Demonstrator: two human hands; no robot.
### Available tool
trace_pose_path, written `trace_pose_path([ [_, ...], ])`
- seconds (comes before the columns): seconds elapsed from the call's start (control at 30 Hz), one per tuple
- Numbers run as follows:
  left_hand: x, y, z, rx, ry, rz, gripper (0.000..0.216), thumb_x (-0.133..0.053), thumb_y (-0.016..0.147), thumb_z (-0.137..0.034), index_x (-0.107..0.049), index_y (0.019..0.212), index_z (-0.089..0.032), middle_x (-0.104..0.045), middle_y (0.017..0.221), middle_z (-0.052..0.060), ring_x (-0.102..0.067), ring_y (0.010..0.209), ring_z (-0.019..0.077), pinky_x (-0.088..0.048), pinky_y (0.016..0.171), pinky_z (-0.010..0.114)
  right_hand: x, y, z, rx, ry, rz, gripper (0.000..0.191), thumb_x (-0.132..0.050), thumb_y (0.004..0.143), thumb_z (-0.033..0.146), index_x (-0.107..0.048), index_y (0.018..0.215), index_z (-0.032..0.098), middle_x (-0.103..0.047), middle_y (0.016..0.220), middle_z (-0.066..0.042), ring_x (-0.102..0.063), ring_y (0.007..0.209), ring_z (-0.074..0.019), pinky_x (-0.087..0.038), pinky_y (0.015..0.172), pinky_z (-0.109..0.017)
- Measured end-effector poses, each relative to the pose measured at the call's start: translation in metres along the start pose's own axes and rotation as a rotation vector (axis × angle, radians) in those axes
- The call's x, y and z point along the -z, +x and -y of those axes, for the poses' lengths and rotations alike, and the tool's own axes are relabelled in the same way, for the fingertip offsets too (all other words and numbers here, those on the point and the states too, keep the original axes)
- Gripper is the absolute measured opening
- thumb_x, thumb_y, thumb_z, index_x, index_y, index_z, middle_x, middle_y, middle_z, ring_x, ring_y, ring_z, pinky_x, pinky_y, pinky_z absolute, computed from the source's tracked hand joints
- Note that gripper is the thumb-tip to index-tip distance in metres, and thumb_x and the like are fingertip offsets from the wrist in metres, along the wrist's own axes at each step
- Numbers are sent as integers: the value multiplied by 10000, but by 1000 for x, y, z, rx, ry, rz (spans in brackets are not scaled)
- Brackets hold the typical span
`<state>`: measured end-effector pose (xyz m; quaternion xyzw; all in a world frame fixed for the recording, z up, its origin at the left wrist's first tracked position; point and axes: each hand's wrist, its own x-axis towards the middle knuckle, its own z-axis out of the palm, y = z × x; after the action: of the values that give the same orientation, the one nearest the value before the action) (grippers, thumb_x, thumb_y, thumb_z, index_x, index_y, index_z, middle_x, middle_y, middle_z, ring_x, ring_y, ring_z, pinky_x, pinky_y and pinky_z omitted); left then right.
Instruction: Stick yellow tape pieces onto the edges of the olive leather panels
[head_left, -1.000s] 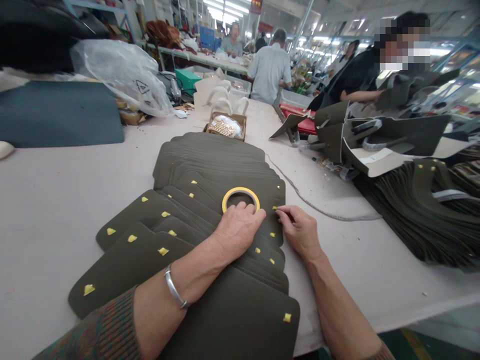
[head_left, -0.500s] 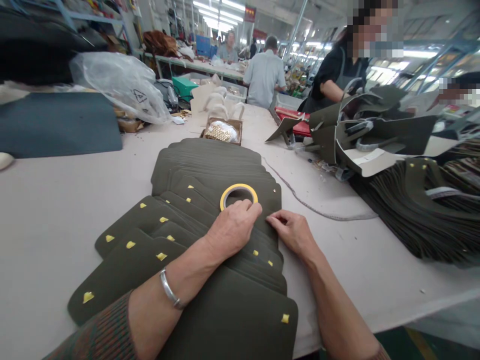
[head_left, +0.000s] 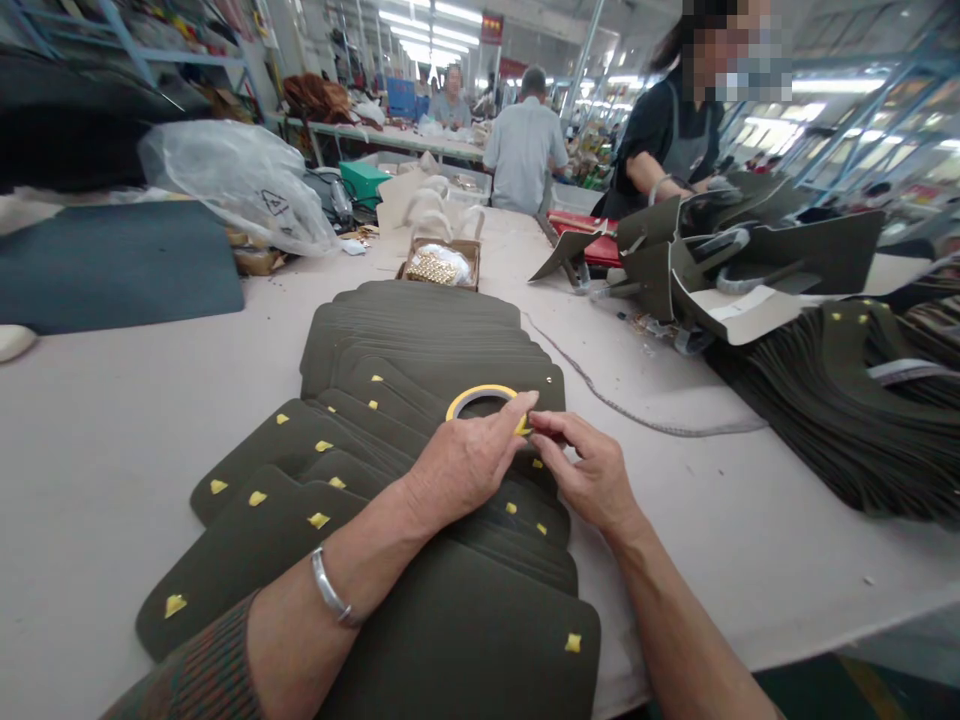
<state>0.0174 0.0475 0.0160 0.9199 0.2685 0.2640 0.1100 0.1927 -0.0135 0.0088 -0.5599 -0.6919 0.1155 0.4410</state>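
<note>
Now left hand (head_left: 461,465) grips tape roll (head_left: 480,398), right hand (head_left: 585,470) at 3 o'clock pinches its end; tape may tear crooked if yanked.

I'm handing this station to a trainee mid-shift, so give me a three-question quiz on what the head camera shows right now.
1. True or false: the yellow tape roll lies on the fanned row of dark olive panels.
2. Which hand rests on the roll: (a) left hand, (b) right hand, (c) neither?
3. What sits in the small cardboard box beyond the far end of the panels?

Key
1. True.
2. (a). The left fingers lie over the roll's near rim, and the right fingertips meet them at a bit of yellow tape.
3. Gold-coloured metal hardware in a clear bag; the exact parts are too small to tell.
</note>
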Motion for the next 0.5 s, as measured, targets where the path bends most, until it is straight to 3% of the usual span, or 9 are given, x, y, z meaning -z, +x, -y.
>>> trace_pose_path([
  [0.27, 2, 1, -2, 52, -12, 90, 272, -446, 939, -201, -409, 1208, -183, -684, 980, 39, -673, 920, 190, -522, 737, 272, -6, -1, 0, 133, -146, -3, 149, -498, 885, 183, -644, 890, 213, -688, 823, -32, -636, 737, -144, -508, 690, -266],
  [0.5, 1, 1, -5, 71, 1, 105, 124, -410, 962, -234, -492, 1053, -211, -664, 950, 4, -649, 883, 158, -484, 699, 245, -7, -6, 2, 119, -258, -102, 136, -515, 820, 160, -632, 778, 213, -664, 693, 1, -605, 603, -120, -470, 608, -238],
])
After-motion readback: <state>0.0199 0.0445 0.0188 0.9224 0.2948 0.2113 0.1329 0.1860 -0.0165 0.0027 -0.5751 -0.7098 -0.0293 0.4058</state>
